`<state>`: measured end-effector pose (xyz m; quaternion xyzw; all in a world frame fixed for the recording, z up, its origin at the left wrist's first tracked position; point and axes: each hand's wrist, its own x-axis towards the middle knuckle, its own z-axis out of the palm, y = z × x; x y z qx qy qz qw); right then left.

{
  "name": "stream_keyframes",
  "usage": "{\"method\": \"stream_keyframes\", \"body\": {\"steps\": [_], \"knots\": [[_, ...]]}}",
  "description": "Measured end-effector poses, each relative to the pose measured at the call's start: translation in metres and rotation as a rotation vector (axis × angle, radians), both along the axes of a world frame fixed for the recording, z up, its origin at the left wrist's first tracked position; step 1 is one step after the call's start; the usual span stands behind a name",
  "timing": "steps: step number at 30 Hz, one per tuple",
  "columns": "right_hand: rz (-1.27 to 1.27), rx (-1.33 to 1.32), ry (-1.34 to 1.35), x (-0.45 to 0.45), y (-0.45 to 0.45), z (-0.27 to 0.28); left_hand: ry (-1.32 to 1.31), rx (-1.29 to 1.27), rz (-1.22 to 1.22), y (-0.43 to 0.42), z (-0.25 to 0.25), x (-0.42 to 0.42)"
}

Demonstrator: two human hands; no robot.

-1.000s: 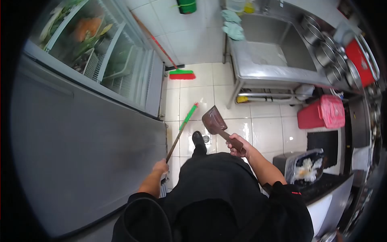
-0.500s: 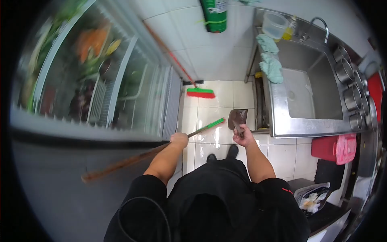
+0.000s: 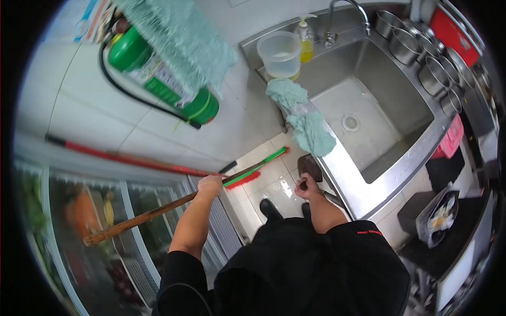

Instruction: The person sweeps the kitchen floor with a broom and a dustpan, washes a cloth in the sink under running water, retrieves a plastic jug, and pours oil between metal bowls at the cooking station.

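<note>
My left hand (image 3: 211, 186) is closed round the wooden handle of a broom (image 3: 142, 217). The stick slants from the lower left up to a narrow green head (image 3: 274, 156) with reddish bristle tips, over the tiled floor. My right hand (image 3: 309, 188) grips the dark handle of a brown dustpan (image 3: 310, 167), beside the sink's front edge; part of the pan is hidden behind that edge. A second broom (image 3: 243, 180), green with red bristles, stands at the wall, its red handle (image 3: 158, 164) running left behind the held broom.
To the right is a steel sink (image 3: 337, 181) with teal cloths (image 3: 311, 129) on its rim. A green fire extinguisher (image 3: 163, 79) hangs on the wall. Glass-doored fridge (image 3: 124, 210) shelves stand left. A lined bin (image 3: 419, 208) is at the lower right. The floor (image 3: 263, 181) looks wet.
My view has turned right, towards the wall and sink. Both hands keep their hold; the broom head and dustpan now appear nearer the sink's edge and wall.
</note>
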<state>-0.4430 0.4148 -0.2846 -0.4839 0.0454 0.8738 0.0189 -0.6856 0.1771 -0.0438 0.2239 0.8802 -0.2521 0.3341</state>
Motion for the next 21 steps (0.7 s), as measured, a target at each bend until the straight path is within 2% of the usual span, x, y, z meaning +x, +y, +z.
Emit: {"method": "stream_keyframes", "body": {"steps": [1, 2, 5, 6, 9, 10, 11, 13, 16, 17, 19, 21], "knots": [[-0.035, -0.012, -0.001, -0.008, -0.001, 0.013, -0.010, -0.029, -0.056, 0.013, 0.008, -0.020], [-0.123, -0.081, -0.116, -0.013, 0.001, 0.026, 0.006, -0.044, -0.172, 0.022, 0.019, -0.037], [-0.268, -0.055, -0.053, -0.037, 0.012, 0.006, 0.078, -0.065, -0.439, 0.016, -0.006, -0.124], [-0.318, -0.013, -0.076, -0.043, 0.015, -0.012, 0.111, -0.062, -0.436, 0.015, -0.003, -0.143], [-0.344, 0.040, -0.271, -0.069, 0.023, 0.017, 0.231, -0.054, -0.555, 0.015, 0.010, -0.207], [-0.300, 0.067, -0.196, -0.073, 0.023, 0.019, 0.299, 0.071, -0.714, 0.001, 0.004, -0.233], [-0.321, 0.070, -0.160, -0.077, 0.022, 0.019, 0.375, 0.319, -0.712, -0.004, 0.008, -0.239], [-0.349, 0.089, -0.086, -0.084, 0.027, -0.002, 0.677, 0.792, -1.127, -0.018, -0.015, -0.280], [-0.461, 0.136, -0.122, -0.093, 0.028, -0.012, 0.522, 0.462, -0.875, -0.006, 0.004, -0.278], [-0.474, 0.133, -0.115, -0.094, 0.024, -0.015, 0.654, 0.519, -1.067, -0.012, 0.001, -0.282], [-0.485, 0.141, -0.098, -0.103, 0.023, -0.007, 0.498, 0.256, -0.905, -0.003, 0.021, -0.267], [-0.479, 0.127, -0.179, -0.108, 0.019, 0.015, 0.600, 0.329, -1.041, -0.031, -0.001, -0.290]]}}
